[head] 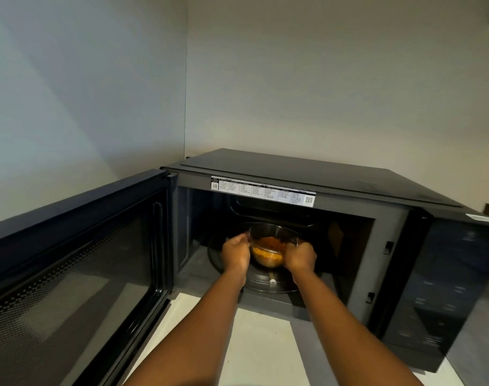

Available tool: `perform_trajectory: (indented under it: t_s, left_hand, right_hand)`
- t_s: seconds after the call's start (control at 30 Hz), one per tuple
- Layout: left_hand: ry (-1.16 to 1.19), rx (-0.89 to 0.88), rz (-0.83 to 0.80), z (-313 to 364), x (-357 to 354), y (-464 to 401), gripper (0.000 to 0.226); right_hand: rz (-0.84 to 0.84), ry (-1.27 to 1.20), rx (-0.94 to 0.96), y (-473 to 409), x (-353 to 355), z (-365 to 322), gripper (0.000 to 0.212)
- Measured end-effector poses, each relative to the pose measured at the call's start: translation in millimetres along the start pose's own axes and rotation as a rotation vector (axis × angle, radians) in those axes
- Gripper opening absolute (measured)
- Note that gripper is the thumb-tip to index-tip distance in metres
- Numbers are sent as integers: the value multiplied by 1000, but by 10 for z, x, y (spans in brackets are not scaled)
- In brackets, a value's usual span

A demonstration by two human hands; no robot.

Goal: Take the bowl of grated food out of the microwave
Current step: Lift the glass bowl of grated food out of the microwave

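Note:
A clear glass bowl (268, 243) holding orange grated food sits inside the black microwave (321, 179), over the glass turntable (265, 282). My left hand (235, 253) grips the bowl's left rim and my right hand (300, 257) grips its right rim. Both arms reach in through the open cavity. Whether the bowl rests on the turntable or is lifted a little off it, I cannot tell.
The microwave door (78, 268) is swung wide open to the left. The control panel (444, 291) fills the right front. The microwave stands on a white counter (260, 349) in a corner between two pale walls.

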State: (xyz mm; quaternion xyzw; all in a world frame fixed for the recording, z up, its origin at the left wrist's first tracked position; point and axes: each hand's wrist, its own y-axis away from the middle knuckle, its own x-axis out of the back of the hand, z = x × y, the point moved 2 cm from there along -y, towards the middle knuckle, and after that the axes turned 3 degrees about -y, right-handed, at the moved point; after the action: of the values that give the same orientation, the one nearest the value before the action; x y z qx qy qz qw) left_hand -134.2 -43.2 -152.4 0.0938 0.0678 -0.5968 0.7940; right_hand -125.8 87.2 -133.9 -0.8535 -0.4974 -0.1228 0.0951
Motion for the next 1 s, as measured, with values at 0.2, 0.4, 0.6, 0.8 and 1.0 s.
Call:
perform_trajectory:
  t_s: [0.2, 0.4, 0.6, 0.8, 1.0]
  left_hand:
    - [61, -99, 155, 39, -31, 463, 26]
    - [-54, -150, 56, 130, -32, 904, 25]
    - [-10, -102, 1, 142, -129, 1384, 43]
    - [111, -169, -20, 117, -415, 1873, 49]
    - [172, -231, -110, 79, -935, 2260, 47]
  right_hand:
    - [6, 6, 16, 359, 350, -97, 28]
    - [-31, -9, 13, 732, 834, -116, 34]
    - [-90, -59, 13, 1072, 1222, -131, 36]
    - [15, -49, 98, 1274, 1733, -85, 30]
    - [242, -101, 135, 1352, 2308, 5, 22]
